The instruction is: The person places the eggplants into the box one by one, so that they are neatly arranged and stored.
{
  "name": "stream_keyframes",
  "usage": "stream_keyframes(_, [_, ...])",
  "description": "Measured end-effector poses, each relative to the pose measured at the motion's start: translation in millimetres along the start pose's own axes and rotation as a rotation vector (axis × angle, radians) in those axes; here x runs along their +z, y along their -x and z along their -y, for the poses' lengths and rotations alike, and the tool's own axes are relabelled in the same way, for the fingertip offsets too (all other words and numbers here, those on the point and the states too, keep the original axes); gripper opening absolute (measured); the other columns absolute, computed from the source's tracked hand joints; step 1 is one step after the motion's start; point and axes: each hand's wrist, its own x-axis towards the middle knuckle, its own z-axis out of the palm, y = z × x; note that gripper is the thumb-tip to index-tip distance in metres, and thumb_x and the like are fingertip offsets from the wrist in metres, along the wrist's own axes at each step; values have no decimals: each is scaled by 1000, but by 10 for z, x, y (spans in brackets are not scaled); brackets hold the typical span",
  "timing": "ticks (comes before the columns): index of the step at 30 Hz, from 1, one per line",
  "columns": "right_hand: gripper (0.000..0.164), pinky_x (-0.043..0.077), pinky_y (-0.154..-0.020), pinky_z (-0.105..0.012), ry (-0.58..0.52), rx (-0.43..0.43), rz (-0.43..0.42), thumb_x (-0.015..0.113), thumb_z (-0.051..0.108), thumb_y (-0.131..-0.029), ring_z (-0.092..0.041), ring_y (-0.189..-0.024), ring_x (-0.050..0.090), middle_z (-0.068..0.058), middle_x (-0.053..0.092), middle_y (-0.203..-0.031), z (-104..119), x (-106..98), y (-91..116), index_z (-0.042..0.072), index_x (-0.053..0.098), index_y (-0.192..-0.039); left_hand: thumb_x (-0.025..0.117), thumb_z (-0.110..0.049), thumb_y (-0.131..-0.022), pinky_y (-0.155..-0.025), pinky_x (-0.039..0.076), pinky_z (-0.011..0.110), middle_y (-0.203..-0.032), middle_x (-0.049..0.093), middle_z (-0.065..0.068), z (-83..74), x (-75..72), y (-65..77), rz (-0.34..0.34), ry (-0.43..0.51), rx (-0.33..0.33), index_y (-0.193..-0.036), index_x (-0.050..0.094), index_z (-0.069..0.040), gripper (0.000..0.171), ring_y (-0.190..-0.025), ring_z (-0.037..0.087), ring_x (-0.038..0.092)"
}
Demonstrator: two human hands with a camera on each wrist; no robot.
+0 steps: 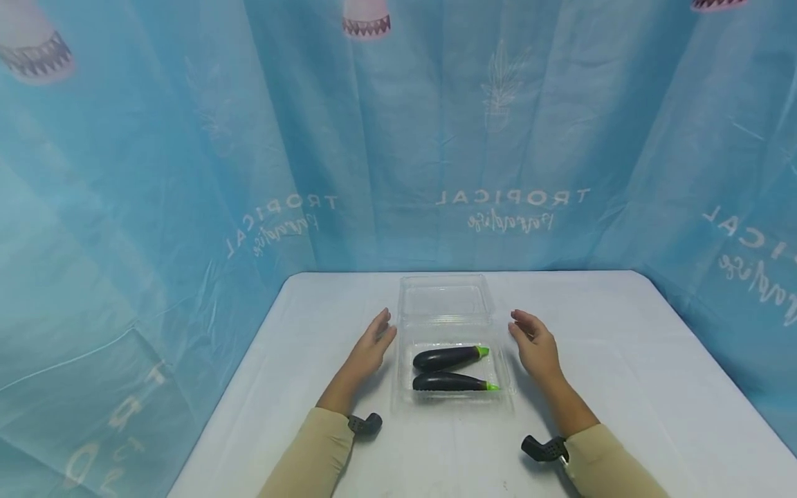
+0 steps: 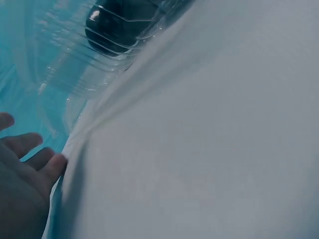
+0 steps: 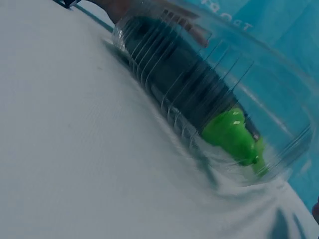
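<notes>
Two dark eggplants with bright green stems, an upper one [image 1: 447,358] and a lower one [image 1: 450,382], lie side by side in a clear plastic clamshell container [image 1: 405,401]. Its lid [image 1: 443,299] is folded back, away from the person. On the container's left side my left hand [image 1: 370,346] hovers apart from it, fingers extended and holding nothing. My right hand [image 1: 537,346] is off its right side, fingers relaxed and bent a little, likewise without anything in them. Through the ribbed wall in the right wrist view, one eggplant [image 3: 174,69] shows with its green stem [image 3: 232,137].
A white cloth covers the table [image 1: 623,360], its far edge behind the lid. Blue curtains [image 1: 448,138] with printed lettering hang behind and at both sides. Each wrist wears a black camera mount, one on the left [image 1: 366,425] and one on the right [image 1: 543,448].
</notes>
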Motion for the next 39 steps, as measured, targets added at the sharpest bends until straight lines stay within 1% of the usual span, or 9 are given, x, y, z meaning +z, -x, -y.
stream_keyframes(3, [49, 41, -116, -54, -32, 67, 21, 59, 19, -109, -36, -141, 48, -17, 53, -153, -23, 39, -51, 1, 48, -154, 41, -70, -103, -123, 26, 56, -169, 33, 7, 26, 64, -127, -52, 16, -23, -169, 27, -17, 85, -154, 31, 30])
stream_keyframes(7, [54, 39, -118, -51, -116, 128, 65, 56, 18, -110, -34, -146, 44, -18, 46, -159, -45, 86, -114, 1, 40, -159, 44, -45, -111, -124, 21, 58, -168, 35, 8, 25, 135, -240, -96, 85, -37, -169, 25, -15, 68, -154, 32, 29])
stream_keyframes(10, [54, 37, -120, -49, -187, 151, 98, 54, 16, -111, -31, -148, 42, -16, 44, -161, -56, 123, -148, 2, 38, -161, 48, -30, -109, -124, 21, 59, -168, 35, 8, 19, 180, -307, -104, 146, -51, -169, 24, -15, 67, -154, 33, 29])
stream_keyframes(13, [52, 35, -121, -48, -239, 153, 102, 50, 12, -111, -30, -147, 43, -15, 46, -160, -55, 153, -153, 1, 39, -160, 50, -25, -106, -124, 20, 59, -166, 38, 7, 20, 216, -357, -98, 175, -67, -169, 25, -14, 68, -154, 32, 28])
stream_keyframes(18, [49, 33, -122, -49, -281, 125, 91, 47, 5, -109, -32, -143, 48, -17, 52, -155, -24, 190, -142, -1, 42, -158, 48, -25, -105, -124, 18, 60, -162, 45, 2, 12, 251, -388, -92, 164, -63, -168, 28, -14, 67, -155, 28, 26])
stream_keyframes(24, [46, 39, -118, -43, -334, 127, 77, 49, 3, -109, -30, -137, 55, -18, 57, -150, 4, 233, -138, -4, 46, -154, 50, -24, -104, -124, 18, 61, -160, 48, 2, -2, 264, -396, -102, 175, -66, -168, 29, -13, 68, -154, 28, 30])
stream_keyframes(31, [49, 36, -120, -45, -316, 189, 77, 56, 10, -108, -30, -142, 49, -18, 58, -149, 3, 253, -152, -3, 46, -154, 52, -21, -105, -123, 23, 60, -160, 48, 5, -18, 267, -382, -109, 210, -60, -167, 29, -10, 67, -150, 31, 38])
stream_keyframes(34, [49, 39, -119, -41, -334, 180, 81, 57, 9, -108, -29, -142, 50, -19, 57, -149, 4, 257, -161, -4, 46, -154, 53, -21, -105, -122, 25, 59, -159, 49, 5, -22, 268, -371, -120, 208, -62, -167, 30, -10, 67, -149, 31, 40])
stream_keyframes(39, [48, 48, -109, -28, -409, 135, 84, 53, -1, -107, -34, -138, 54, -22, 56, -149, 3, 262, -166, -9, 45, -153, 54, -20, -105, -122, 27, 57, -158, 50, 4, -18, 266, -361, -135, 215, -56, -166, 30, -10, 66, -148, 30, 42])
